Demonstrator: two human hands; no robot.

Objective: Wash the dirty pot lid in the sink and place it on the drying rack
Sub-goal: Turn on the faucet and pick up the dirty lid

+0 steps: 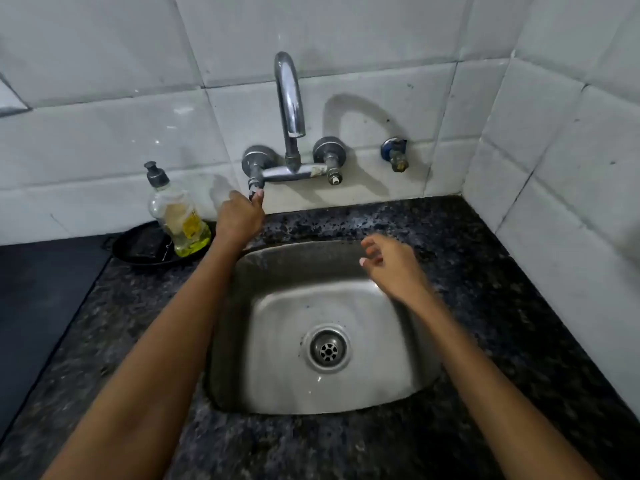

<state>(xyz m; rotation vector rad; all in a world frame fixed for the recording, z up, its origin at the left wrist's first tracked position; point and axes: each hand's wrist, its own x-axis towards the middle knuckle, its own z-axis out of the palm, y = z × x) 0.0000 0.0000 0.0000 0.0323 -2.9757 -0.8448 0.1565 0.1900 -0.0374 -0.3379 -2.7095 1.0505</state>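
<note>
At the back edge of the sink (263, 268), the left hand (239, 220) has its grip closed on the left tap valve (255, 194); the right hand (391, 265) hovers over the basin, its grip wide and empty. No pot lid is visible, nor a drying rack. A hard turn could send water from the spout (294, 129) splashing onto the tabletop (485, 306).

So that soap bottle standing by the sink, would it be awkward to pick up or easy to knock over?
The soap bottle is clear plastic and looks only about a third full of yellow liquid, so it is probably light and squeezable. It is tall and narrow and stands on a black tray, so a sideways nudge might tip it. Wet or soapy fingers could slip on its smooth sides.
</note>
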